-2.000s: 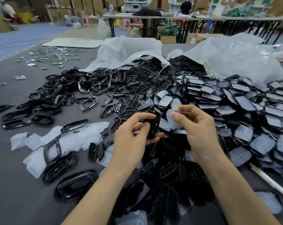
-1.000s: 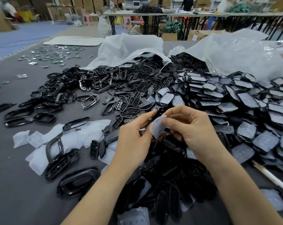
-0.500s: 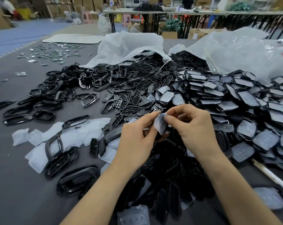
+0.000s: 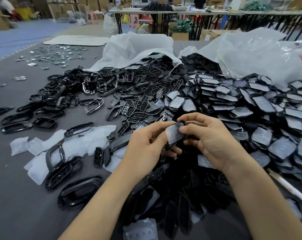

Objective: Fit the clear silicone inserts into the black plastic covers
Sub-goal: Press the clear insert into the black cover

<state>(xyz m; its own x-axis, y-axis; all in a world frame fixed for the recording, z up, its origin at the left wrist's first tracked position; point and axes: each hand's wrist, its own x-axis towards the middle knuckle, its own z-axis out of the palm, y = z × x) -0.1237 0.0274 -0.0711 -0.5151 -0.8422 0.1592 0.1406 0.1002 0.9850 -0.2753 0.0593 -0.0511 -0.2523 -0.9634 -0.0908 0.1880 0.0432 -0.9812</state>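
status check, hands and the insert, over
Left hand holds black cover, mostly hidden. Right hand pinches clear insert against it. Seated or not, cannot tell. Nothing blocks the hands.

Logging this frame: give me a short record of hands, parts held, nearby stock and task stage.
left hand: grips black cover from beneath
right hand: pinches clear insert against the cover
stage: insert lies on cover; seating unclear
right pile: covers with inserts fitted
left stock: loose inserts on the table
behind: empty covers spilling from plastic bags
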